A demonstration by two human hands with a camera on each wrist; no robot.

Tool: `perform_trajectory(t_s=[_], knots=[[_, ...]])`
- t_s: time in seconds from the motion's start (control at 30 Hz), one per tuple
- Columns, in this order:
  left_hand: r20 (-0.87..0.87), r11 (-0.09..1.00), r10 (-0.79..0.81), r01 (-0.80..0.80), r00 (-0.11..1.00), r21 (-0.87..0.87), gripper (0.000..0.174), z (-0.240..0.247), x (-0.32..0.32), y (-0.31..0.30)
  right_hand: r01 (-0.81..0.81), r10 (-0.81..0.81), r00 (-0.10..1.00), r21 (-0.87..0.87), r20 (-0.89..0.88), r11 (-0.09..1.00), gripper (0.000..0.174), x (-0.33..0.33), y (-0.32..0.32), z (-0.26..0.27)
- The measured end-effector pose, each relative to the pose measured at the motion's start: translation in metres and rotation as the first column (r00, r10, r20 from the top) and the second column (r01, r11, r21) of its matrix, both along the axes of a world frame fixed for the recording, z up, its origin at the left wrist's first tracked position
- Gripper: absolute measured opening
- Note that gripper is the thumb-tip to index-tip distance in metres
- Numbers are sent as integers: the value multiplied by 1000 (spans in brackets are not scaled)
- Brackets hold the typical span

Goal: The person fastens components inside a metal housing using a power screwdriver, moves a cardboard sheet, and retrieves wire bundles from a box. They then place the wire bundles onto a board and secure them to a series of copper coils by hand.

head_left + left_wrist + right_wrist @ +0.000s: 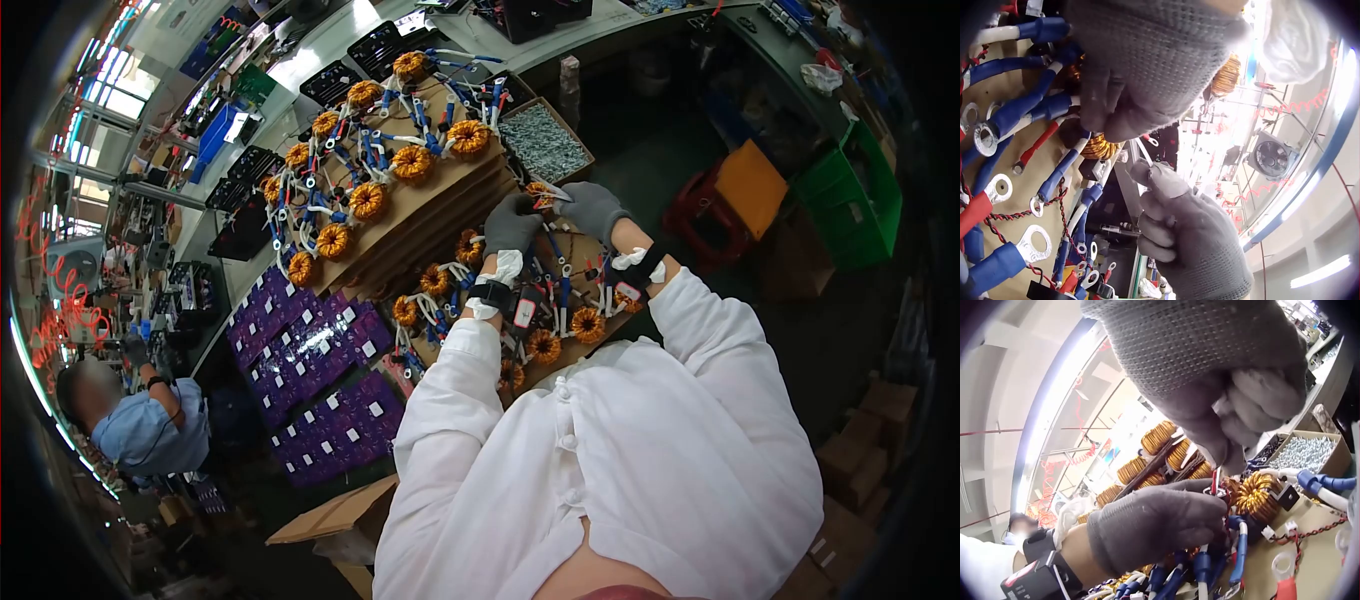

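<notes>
My gloved left hand (510,222) grips the wires beside a copper-wound ring coil (1257,497); part of that grip is hidden behind the fingers. Across from it, my gloved right hand (592,210) pinches a thin white strip (1144,152) between thumb and forefinger, close to the coil. A red wire (1215,481) shows between the two hands. Around them lie blue-sleeved leads (1007,119) with metal ring terminals (1036,242), and twisted red-black wires (1019,215). More ring coils (587,324) sit on the brown cardboard (575,352) near my body.
A stack of cardboard sheets (430,215) carries several coils to the left. Beyond the hands stands a box of screws (545,138). Purple printed panels (310,340) lie lower left. A red bin (705,215) and green crate (850,200) stand right; another person (150,420) is far left.
</notes>
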State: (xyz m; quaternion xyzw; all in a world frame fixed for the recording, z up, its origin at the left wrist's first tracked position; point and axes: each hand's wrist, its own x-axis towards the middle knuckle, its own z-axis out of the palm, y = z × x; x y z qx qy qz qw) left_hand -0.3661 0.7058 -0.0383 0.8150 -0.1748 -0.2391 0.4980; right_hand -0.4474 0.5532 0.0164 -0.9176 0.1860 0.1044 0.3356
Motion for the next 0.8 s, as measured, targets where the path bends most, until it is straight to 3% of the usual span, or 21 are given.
perform_trajectory(t_s=[0.03,0.1,0.13,0.2,0.23,0.33,0.37,0.47,0.5,0.6,0.63,0.77,0.8], knots=[[0,1000,-5,5,1000,-1,42,2,-1,-2,49,-49,999,-23,22,999,31,3,2,-9],[211,985,-84,50,974,164,40,6,-1,-6,95,-95,994,3,62,996,32,8,15,-21],[211,985,-88,53,973,166,40,9,0,-7,133,-136,986,31,100,991,34,8,20,-26],[314,902,-261,114,913,417,36,28,3,-5,186,-205,969,140,140,973,32,3,23,-30],[313,901,-261,114,913,418,36,37,6,-3,229,-275,946,246,172,942,31,2,24,-31],[127,709,-406,225,905,668,31,63,12,-2,240,-292,926,225,240,944,33,0,26,-37],[129,711,-404,223,906,667,31,61,12,-1,238,-290,926,223,241,945,33,-1,29,-36],[132,769,-376,229,917,597,33,55,10,3,257,-268,915,77,303,963,34,-3,36,-34],[133,768,-378,231,916,597,33,54,10,7,272,-301,911,139,281,952,34,-1,35,-38],[-64,913,-362,368,930,175,32,48,10,19,280,-354,909,306,221,910,32,4,31,-37],[-67,913,-362,368,930,176,32,46,11,20,274,-372,910,407,182,871,29,4,30,-37],[-253,968,-248,249,935,-29,33,52,12,25,217,-400,885,545,241,809,23,8,26,-46],[-313,977,-206,178,927,-115,33,55,11,25,249,-440,886,650,146,718,20,6,25,-37]])
